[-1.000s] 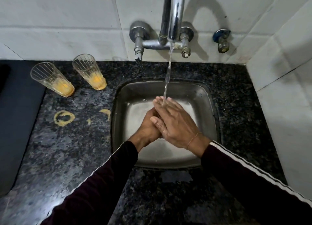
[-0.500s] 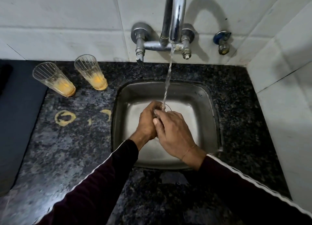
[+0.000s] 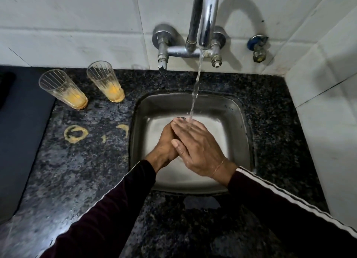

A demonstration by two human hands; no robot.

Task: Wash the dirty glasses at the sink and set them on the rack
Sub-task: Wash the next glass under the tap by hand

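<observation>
Over the steel sink (image 3: 243, 120), my left hand (image 3: 164, 143) is wrapped around a clear glass, and my right hand (image 3: 199, 149) lies flat across it. Only a sliver of the glass rim (image 3: 183, 119) shows at my fingertips. Water (image 3: 196, 87) runs from the chrome faucet (image 3: 204, 16) onto my right fingers. Two ribbed glasses with orange dregs stand upright on the counter left of the sink, one further left (image 3: 63, 89) and one nearer the faucet (image 3: 107, 83). No rack is in view.
Orange ring stains (image 3: 75, 133) mark the black granite counter (image 3: 81, 170) left of the sink. A dark mat (image 3: 19, 126) covers the far left. White tiled walls close in the back and the right, with a small valve (image 3: 258, 48) on the back wall.
My right hand curled over the glass rim half a second ago, showing the rim under the stream. Now it lies flat and further forward, hiding the glass. The two counter glasses have not moved.
</observation>
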